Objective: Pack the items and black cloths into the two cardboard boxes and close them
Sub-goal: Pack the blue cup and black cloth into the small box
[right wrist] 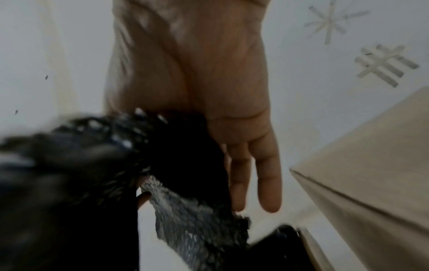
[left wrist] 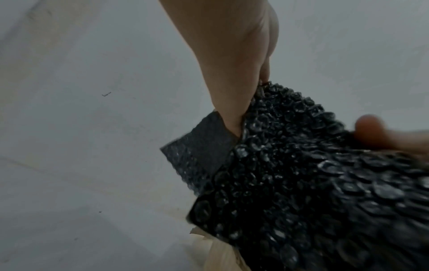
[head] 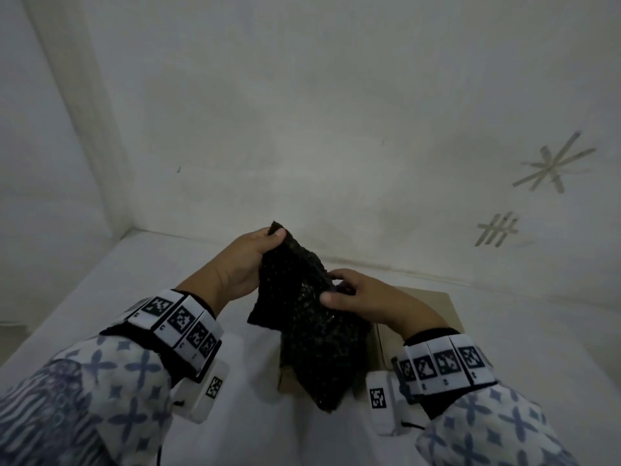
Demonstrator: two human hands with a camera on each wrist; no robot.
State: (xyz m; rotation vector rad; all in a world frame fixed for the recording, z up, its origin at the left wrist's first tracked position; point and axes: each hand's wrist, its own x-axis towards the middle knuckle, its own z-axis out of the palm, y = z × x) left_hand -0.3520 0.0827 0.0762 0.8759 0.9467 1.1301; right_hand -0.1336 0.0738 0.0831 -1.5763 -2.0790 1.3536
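Note:
Both hands hold up a black bubbly cloth (head: 309,317) in front of me, above a cardboard box (head: 437,314) on the white table. My left hand (head: 250,260) pinches the cloth's top corner between thumb and fingers. My right hand (head: 356,297) grips its right edge, lower down. In the left wrist view the black cloth (left wrist: 301,183) fills the lower right, with the left hand (left wrist: 234,77) above it and a blurred right-hand fingertip (left wrist: 371,128) on it. The right wrist view shows the right hand (right wrist: 209,91) on the blurred black cloth (right wrist: 181,165); two fingers hang straight beside it.
The cardboard box (right wrist: 371,165) stands at the right, mostly hidden behind the cloth and my right arm. A white wall (head: 336,129) with grey tape marks (head: 554,163) rises close behind the table (head: 100,297). A wall corner stands at the left.

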